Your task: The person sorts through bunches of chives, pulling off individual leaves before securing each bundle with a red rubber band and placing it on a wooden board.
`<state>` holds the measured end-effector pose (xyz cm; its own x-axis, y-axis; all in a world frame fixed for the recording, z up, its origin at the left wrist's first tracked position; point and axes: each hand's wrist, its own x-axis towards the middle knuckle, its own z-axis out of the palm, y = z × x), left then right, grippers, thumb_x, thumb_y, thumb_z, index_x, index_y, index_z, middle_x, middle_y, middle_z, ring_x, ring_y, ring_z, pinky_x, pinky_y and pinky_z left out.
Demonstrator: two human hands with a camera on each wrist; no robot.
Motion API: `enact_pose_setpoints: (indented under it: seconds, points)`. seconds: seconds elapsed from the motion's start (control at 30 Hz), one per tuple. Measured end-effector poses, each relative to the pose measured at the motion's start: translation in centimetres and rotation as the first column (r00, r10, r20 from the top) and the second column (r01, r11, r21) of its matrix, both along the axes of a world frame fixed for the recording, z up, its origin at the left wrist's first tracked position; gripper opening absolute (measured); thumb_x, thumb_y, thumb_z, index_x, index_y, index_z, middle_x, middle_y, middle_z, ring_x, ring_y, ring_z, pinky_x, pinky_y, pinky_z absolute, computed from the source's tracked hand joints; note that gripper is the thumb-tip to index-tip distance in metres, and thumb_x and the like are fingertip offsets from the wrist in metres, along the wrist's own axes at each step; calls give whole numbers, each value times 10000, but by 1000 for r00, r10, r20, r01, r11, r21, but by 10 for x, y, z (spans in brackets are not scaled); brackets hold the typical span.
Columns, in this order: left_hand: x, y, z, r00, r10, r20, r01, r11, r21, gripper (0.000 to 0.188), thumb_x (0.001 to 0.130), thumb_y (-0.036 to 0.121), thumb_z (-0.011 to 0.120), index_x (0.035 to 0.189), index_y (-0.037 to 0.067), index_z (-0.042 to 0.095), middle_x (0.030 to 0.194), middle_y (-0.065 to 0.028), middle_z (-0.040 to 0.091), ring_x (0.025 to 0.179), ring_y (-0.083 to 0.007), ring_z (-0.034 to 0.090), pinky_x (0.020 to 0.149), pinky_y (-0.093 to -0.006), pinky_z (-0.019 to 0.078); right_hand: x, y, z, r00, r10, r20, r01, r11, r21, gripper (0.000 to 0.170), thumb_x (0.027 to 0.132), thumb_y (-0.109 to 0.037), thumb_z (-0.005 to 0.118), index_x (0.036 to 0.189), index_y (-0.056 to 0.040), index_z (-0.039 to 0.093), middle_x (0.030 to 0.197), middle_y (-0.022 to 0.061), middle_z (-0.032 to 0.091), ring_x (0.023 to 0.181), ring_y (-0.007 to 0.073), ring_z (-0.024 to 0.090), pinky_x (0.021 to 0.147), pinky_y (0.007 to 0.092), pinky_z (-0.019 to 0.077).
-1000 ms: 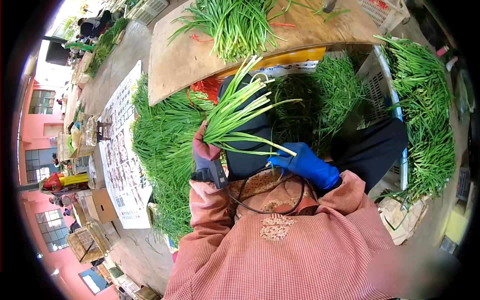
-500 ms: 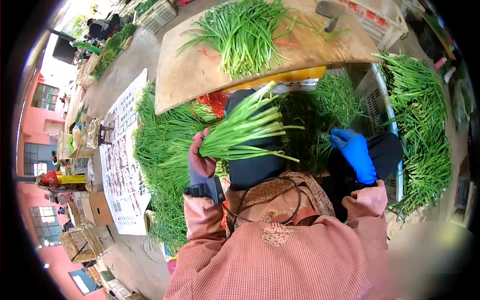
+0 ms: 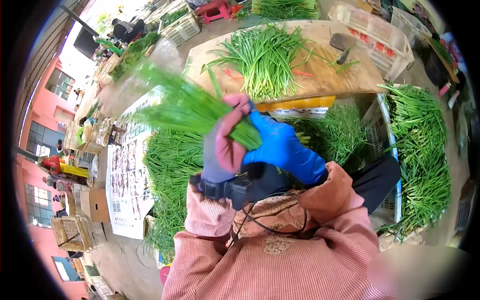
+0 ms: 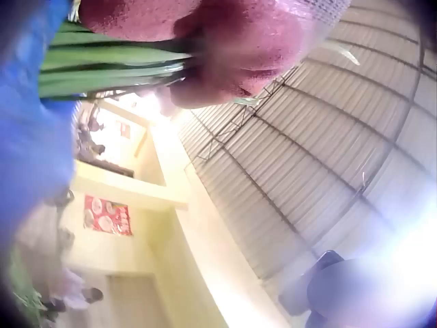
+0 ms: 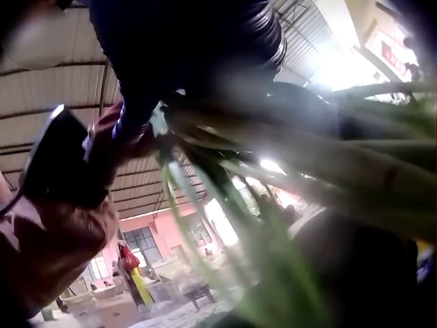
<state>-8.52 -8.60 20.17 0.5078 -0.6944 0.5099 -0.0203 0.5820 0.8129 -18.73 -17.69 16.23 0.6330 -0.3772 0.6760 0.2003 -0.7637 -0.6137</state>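
Note:
A bunch of Chinese chives is held up in front of the chest, its leaves blurred and pointing up-left in the head view. My left hand, in a maroon and grey glove, curls its fingers round the bunch. Right beside it, my right hand in a blue glove grips the stalks nearer their cut ends. Green stalks pass between the two gloves in the left wrist view. Stalks also spread out below the dark-looking right glove in the right wrist view. The right palm side is hidden.
A wooden board ahead bears a pile of chives and a cleaver. More chives lie at the left, beside a printed sheet. A crate and another chive heap stand at the right.
The right hand first touched a stalk, moved off to the right, and now grips the bunch beside the left hand. The bunch has been raised and its leaves swung up-left.

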Motion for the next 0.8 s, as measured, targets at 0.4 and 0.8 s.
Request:
enact_pose_setpoints:
  seconds: [0.4, 0.8]
  points:
    - [5, -31, 43, 923, -291, -252, 358, 890, 284, 517, 889, 196, 519, 1330, -6, 341, 1258, -172, 468, 1168, -259, 467, 979, -374, 382, -75, -75, 22, 968, -116, 223, -139, 492, 859, 266, 789, -81, 527, 959, 112, 597, 767, 140, 640, 535, 125, 550, 462, 243, 431]
    - [-28, -98, -110, 514, -645, -566, 848, 483, 219, 678, 865, 452, 524, 1364, 47, 306, 1266, -108, 481, 1131, -200, 486, 933, -344, 405, -58, -104, 18, 995, -69, 69, -29, 460, 888, 334, 819, -267, 554, 850, 52, 648, 930, 188, 652, 561, 149, 584, 500, 243, 465]
